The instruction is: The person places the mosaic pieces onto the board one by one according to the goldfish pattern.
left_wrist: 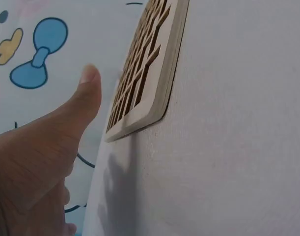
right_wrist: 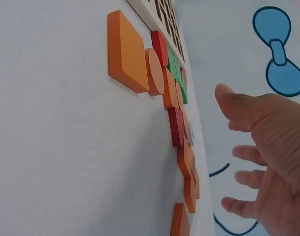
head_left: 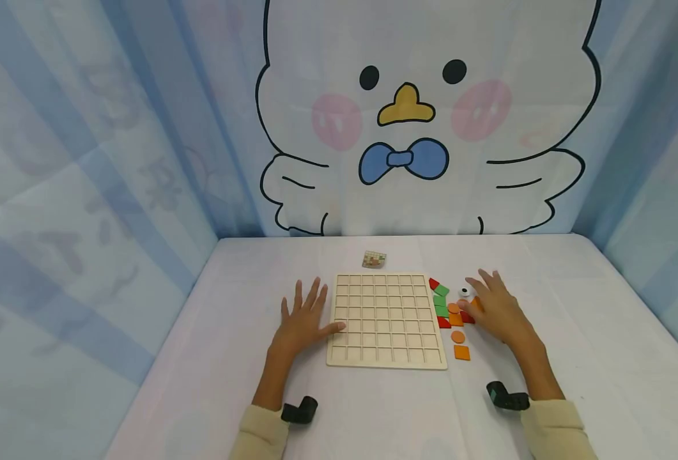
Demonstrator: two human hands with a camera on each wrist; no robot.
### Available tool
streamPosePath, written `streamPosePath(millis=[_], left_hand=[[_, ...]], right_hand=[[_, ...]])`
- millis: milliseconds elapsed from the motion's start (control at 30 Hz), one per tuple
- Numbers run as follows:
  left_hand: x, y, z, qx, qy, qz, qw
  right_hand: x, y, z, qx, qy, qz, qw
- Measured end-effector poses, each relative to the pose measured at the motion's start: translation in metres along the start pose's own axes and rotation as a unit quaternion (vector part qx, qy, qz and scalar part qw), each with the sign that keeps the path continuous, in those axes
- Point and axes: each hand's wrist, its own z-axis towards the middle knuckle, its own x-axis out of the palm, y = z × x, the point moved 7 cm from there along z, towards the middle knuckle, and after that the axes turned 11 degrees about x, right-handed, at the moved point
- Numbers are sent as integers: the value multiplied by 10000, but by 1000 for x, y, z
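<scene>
i'm looking at a small curtained-off space around a table (head_left: 200,358), dressed more like a child's corner than a workroom; whether it stands in a home or a studio, i can't tell. at twelve o'clock hangs a pale curtain (head_left: 408,211) with a big cartoon bird (head_left: 406,108) in a blue bow tie (head_left: 400,159). blue-and-white drapes (head_left: 85,160) close in at ten and two, and the white-covered table fills six o'clock.

Head view: the right grip (head_left: 496,310) partly hides an orange piece (head_left: 476,304); detail on the small printed item (head_left: 374,259) is illegible. The lower edge crops both sleeves (head_left: 262,429). Left wrist view: the upper edge crops the grid board (left_wrist: 157,83). Right wrist view: the lower edge crops an orange block (right_wrist: 180,222).
</scene>
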Motion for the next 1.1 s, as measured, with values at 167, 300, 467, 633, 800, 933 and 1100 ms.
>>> streamPosePath(millis=[167, 300, 467, 633, 800, 933, 1100], left_hand=[[5, -16, -5, 416, 339, -491, 9973], [8, -23, -9, 647, 440, -667, 9947], [15, -25, -13, 730, 429, -776, 9934], [23, -27, -17, 850, 392, -833, 9921], [27, -26, -19, 778, 290, -1000, 9915], [28, -24, -20, 757, 200, -1059, 9913], [31, -20, -19, 839, 24, -1071, 9907]], right_hand=[[2, -4, 0, 104, -230, 330, 9991], [5, -3, 3, 165, -308, 407, 9986], [10, -3, 7, 185, -239, 369, 9989], [11, -3, 5, 159, -305, 177, 9993], [12, -3, 5, 123, -343, 138, 9992], [14, -4, 8, 63, -333, 117, 9994], [15, -5, 11, 51, -310, 186, 9993]])
